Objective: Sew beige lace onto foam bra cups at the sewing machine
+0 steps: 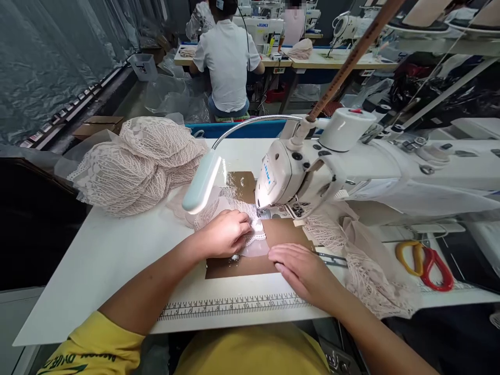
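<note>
Under the sewing machine head lies a strip of pale pink lace with a sheer layer beneath its scalloped edge. My left hand has its fingers curled closed on the lace, left of the needle area. To the right, my right hand rests low on the brown plate, fingers stretched forward with their tips at the sheer layer's edge. A dark metal tool, perhaps tweezers, sticks out beyond that hand; its other end is hidden. More lace trails off behind the right wrist.
A large lace bundle sits at the table's left. A lit lamp on a bent neck hangs over the work. Scissors with red and yellow handles lie right. A printed ruler runs along the front edge. A person sits ahead.
</note>
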Demonstrator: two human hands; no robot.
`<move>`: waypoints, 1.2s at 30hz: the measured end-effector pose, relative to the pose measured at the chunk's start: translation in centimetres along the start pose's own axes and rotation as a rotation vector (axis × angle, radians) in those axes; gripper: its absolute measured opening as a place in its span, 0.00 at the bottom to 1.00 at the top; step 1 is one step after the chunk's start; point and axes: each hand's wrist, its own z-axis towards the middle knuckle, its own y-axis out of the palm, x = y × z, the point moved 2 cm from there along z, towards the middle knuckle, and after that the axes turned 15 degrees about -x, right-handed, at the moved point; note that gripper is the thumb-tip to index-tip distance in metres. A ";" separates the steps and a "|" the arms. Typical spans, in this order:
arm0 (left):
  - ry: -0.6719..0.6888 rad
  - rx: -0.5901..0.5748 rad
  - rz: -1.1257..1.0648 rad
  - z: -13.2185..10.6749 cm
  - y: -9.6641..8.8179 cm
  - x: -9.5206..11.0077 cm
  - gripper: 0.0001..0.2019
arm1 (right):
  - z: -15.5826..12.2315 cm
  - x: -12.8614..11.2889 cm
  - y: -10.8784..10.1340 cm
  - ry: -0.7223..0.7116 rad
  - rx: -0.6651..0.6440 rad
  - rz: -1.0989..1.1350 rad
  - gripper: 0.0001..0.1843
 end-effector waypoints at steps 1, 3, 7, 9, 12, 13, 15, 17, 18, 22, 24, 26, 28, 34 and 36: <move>0.013 0.006 -0.005 0.1 0.1 0.1 0.13 | 0.2 0.2 -0.1 0.037 0.035 -0.013 0.14; 0.026 0.015 0.000 0.2 0.3 0.4 0.14 | 0.9 0.4 -0.2 0.124 0.047 -0.075 0.15; -0.019 0.017 0.068 0.7 0.7 0.9 0.17 | 1.9 0.2 0.2 0.203 -0.043 -0.211 0.19; -0.047 0.019 0.097 0.9 1.0 1.1 0.19 | 1.9 0.1 0.5 0.201 -0.033 -0.254 0.20; -0.075 0.023 0.122 1.1 1.3 1.2 0.21 | 1.7 0.1 0.9 0.200 -0.008 -0.307 0.19; -0.080 0.025 0.129 1.1 1.4 1.2 0.21 | 1.7 0.1 0.9 0.204 -0.008 -0.321 0.19; -0.085 0.038 0.149 1.2 1.4 1.0 0.22 | 1.9 0.2 0.9 0.211 -0.019 -0.341 0.18; -0.085 0.058 0.174 1.3 1.5 0.8 0.22 | 2.3 0.2 0.7 0.219 -0.035 -0.356 0.18; -0.085 0.069 0.188 1.3 1.4 0.7 0.22 | 2.5 0.3 0.6 0.224 -0.048 -0.359 0.19; -0.051 0.094 0.219 1.4 1.5 0.6 0.19 | 3.2 0.4 0.2 0.232 -0.094 -0.354 0.20; -0.034 0.093 0.206 1.4 1.6 0.6 0.18 | 3.4 0.5 0.1 0.232 -0.104 -0.350 0.20; -0.040 0.089 0.188 1.3 1.7 0.5 0.19 | 3.5 0.6 0.1 0.232 -0.108 -0.346 0.21; -0.052 0.082 0.177 1.3 1.7 0.3 0.20 | 3.6 0.7 0.0 0.232 -0.109 -0.346 0.21; -0.094 0.093 0.186 1.5 1.6 -0.4 0.21 | 4.6 1.0 -0.3 0.273 -0.130 -0.380 0.22; -0.112 0.107 0.185 1.6 1.6 -0.8 0.22 | 5.0 1.2 -0.4 0.285 -0.122 -0.383 0.22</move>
